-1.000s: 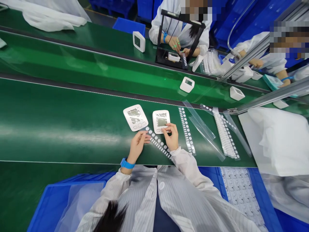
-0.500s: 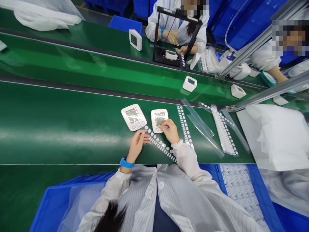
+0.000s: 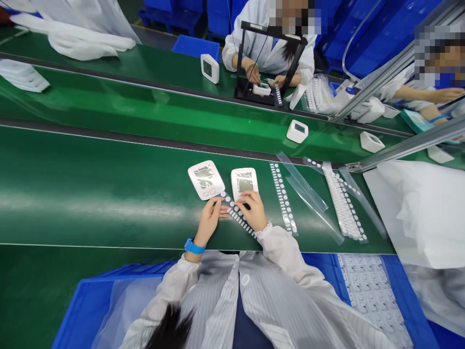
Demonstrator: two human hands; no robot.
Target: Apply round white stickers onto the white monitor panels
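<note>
On the green work surface lie two white devices with grey screens, a tilted one on the left [image 3: 206,178] and an upright-facing one on the right [image 3: 245,180]. My left hand [image 3: 209,218] grips the upper end of a sticker strip [image 3: 242,222] with round and oblong white stickers, just below the left device. My right hand [image 3: 253,210] has thumb and forefinger close together over the strip, at the lower edge of the right device; whatever is between those fingertips is too small to make out.
Right of my hands lie another sticker strip [image 3: 282,198], clear plastic strips [image 3: 308,194] and a sticker stack [image 3: 341,203]. Devices [image 3: 297,131] sit on the conveyor [image 3: 163,109] beyond. A co-worker's hands [image 3: 253,72] work behind a black frame [image 3: 241,63]. White sheeting [image 3: 421,208] lies far right.
My right hand has moved from the right device's face down to the strip. My left hand stays at the strip. The whole view has shifted slightly; the conveyor device sits farther right.
</note>
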